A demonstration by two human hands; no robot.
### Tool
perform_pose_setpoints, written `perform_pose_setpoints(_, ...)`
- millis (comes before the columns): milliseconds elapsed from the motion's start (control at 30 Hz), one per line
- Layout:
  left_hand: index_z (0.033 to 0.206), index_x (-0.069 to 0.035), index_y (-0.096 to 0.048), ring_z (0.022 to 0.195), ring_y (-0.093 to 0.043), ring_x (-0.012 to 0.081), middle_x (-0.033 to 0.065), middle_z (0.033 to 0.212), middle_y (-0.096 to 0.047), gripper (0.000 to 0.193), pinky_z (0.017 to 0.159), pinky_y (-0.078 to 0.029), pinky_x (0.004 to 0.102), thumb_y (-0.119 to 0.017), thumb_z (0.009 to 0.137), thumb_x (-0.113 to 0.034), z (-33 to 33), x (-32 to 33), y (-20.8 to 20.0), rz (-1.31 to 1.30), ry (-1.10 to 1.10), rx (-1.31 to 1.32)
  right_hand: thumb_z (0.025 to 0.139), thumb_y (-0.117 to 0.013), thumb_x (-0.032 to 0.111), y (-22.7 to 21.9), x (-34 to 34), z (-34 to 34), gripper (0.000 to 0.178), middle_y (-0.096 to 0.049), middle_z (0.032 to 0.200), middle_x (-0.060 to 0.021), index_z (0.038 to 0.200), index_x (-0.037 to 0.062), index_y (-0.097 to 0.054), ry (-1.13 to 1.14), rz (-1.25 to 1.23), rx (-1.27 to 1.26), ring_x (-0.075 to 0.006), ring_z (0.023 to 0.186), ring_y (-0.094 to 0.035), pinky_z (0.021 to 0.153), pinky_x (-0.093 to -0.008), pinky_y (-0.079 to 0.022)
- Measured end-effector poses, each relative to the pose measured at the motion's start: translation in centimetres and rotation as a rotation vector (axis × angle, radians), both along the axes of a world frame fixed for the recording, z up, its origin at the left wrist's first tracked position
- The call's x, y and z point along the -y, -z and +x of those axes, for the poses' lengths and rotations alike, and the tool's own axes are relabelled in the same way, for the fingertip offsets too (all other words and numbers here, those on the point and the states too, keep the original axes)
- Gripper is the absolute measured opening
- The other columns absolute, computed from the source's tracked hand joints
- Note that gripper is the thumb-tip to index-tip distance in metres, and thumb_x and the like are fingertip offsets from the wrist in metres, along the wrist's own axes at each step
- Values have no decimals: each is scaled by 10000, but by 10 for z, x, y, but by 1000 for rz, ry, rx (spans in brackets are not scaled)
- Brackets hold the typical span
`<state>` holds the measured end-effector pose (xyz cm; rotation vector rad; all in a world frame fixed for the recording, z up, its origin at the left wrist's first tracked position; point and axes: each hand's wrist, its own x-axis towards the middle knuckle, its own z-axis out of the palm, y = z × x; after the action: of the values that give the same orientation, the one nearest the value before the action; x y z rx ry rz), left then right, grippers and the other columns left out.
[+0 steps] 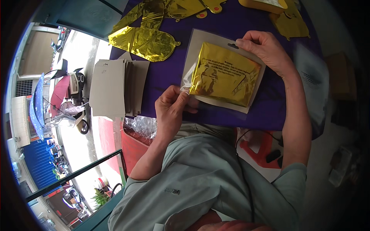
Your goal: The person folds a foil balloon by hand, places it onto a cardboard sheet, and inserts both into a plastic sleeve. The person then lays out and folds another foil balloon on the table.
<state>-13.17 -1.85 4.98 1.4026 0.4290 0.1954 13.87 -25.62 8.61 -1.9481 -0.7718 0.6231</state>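
A see-through plastic bag (191,52) holds a grey backing card (216,37) with a hang hole, and a folded gold foil balloon (225,75) lies in front of the card. Dark print shows over the gold. My right hand (266,48) pinches the bag's upper right edge beside the hang hole. At the lower left edge, my left hand (171,107) is closed on the bag, thumb uppermost. Thin white strands, perhaps ribbon or a straw, show by that thumb; their kind is unclear. The bag is tilted above the purple tablecloth (160,79).
Left of the bag, a stack of grey cards (110,88) stands at the table edge. Flat gold foil balloons (144,43) lie at the far left. A yellow box (266,5) is at the far right, see-through bags (312,82) at the right edge. Below sits a red bag (135,140) holding crumpled plastic.
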Motion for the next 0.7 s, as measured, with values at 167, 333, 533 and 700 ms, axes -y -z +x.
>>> perform_pose_setpoints(167,1011,-6,-660,757,-756,144,104,880,-785,217,677,-666,304,-661,1157,-167,0,1,4,5,-4,20,1096,-716,527,-2,7,-3,465,-690,857,55,1023,73,-785,58,43,-62,-28,728,-601,705,-219,-485)
perform_pose_setpoints(333,1011,-7,-656,740,-755,148,107,868,-781,221,654,-663,304,-662,1157,-173,-2,4,2,-35,-62,75,1108,-705,473,-13,24,4,426,-703,859,28,1024,61,-774,70,-41,-216,-38,728,-653,650,-219,-565)
perform_pose_setpoints(533,1017,-15,-654,738,-763,156,128,883,-789,227,622,-654,288,-636,1169,-182,9,4,-7,-27,-65,32,1101,-730,383,-1,28,19,306,-703,884,54,1075,81,-768,52,-7,-163,-26,774,-678,639,-215,-577)
perform_pose_setpoints(700,906,3,-654,669,-756,172,115,793,-787,374,575,-593,336,-730,1108,-303,23,10,-33,250,105,-352,1097,-742,385,27,16,24,302,-741,928,61,1198,103,-779,301,199,-67,-34,821,-694,678,-217,-546)
